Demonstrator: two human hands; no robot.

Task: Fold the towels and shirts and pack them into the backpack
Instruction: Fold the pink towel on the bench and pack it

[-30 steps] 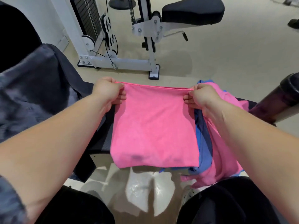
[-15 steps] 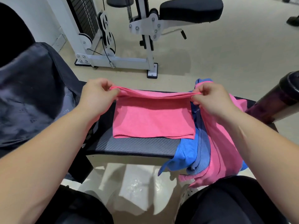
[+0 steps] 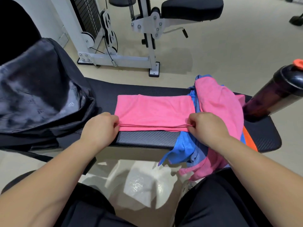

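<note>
A pink towel (image 3: 154, 110) lies folded flat on the black bench (image 3: 147, 140). My left hand (image 3: 100, 128) pinches its near left corner, and my right hand (image 3: 208, 126) pinches its near right corner, where the layered edges meet. To the right lies a heap of unfolded cloth: another pink piece (image 3: 219, 112), a blue shirt (image 3: 183, 149) hanging over the bench edge, and a strip of orange (image 3: 247, 138). The dark backpack (image 3: 37, 90) sits on the bench's left end, its zip partly open toward the towel.
A dark shaker bottle (image 3: 275, 94) with an orange cap stands on the bench's right end. A white weight machine (image 3: 118, 46) with a black seat pad stands on the floor beyond the bench. My knees in black trousers are at the bottom.
Both hands carried the towel's far edge toward me and down onto the near edge, folding the towel in half on the bench.
</note>
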